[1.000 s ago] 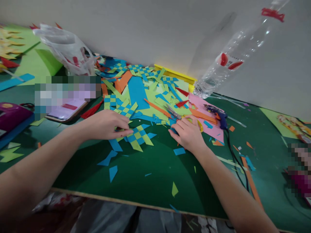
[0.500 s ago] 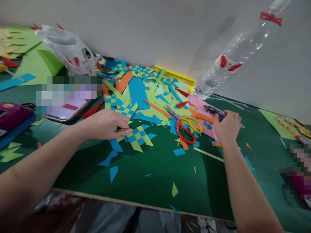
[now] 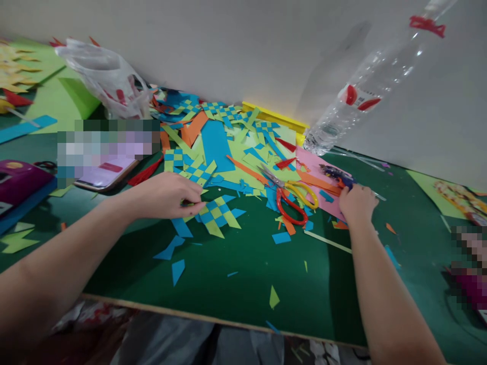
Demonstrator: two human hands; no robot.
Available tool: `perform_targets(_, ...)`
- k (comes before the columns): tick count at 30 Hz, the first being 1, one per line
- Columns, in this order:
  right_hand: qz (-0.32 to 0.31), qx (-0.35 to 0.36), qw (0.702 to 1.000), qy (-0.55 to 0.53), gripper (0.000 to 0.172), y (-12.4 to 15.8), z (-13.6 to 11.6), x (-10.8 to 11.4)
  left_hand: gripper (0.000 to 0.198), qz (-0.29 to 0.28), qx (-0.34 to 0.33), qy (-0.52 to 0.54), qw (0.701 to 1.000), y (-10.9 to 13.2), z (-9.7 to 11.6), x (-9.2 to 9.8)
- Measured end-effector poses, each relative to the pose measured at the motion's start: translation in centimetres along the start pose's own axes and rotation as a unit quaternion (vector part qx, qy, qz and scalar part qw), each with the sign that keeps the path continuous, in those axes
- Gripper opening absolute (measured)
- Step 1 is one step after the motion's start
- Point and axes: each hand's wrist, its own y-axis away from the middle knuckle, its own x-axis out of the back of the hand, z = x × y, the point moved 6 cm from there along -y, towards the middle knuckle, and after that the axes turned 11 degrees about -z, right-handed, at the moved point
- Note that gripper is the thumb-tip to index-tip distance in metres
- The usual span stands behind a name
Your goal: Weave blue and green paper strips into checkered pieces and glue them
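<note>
My left hand (image 3: pixel 175 195) is closed in a pinch at the left edge of a woven blue-and-green paper piece (image 3: pixel 217 215) lying on the table. Loose paper strips stick out from that piece's edges. Over on the right, my right hand (image 3: pixel 357 204) reaches down with its fingers curled, and its fingertips are mostly hidden. Just beyond its thumb lie a dark blue patterned slim object (image 3: pixel 335 174) and an orange paper strip (image 3: pixel 317 182), both on pink paper (image 3: pixel 329 205). Scissors (image 3: pixel 291 197) with one red and one yellow handle lie between the hands, blades spread a little.
More woven pieces and scraps pile up near the wall beside a yellow tray (image 3: pixel 276 117). A clear plastic bottle (image 3: pixel 365 96) stands at back right. To the left are a phone (image 3: pixel 108 170), a plastic bag (image 3: pixel 110 76) and a purple object (image 3: pixel 23 185). The table edge (image 3: pixel 182 315) is in front.
My right hand has shifted slightly down and towards me, uncovering more of the dark blue object's near end. My left hand and the woven piece stay in place.
</note>
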Motion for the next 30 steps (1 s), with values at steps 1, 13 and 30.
perform_targets(1, -0.002, -0.001, 1.0, -0.003, 0.04, -0.1, 0.0, -0.1, 0.041, 0.0, 0.0, 0.003, 1.0, 0.0, 0.0, 0.0)
perform_targets(13, 0.051, -0.017, 0.992, -0.112, 0.04, 0.1, 0.9, 1.4, 0.039, 0.008, -0.004, 0.004, 1.0, 0.0, 0.1, 0.1)
perform_targets(30, 0.056, 0.263, 0.947, -0.176, 0.056, 9.0, -12.4, 6.1, 0.04, 0.048, -0.033, 0.039, 0.998, -0.2, -0.4, 0.0)
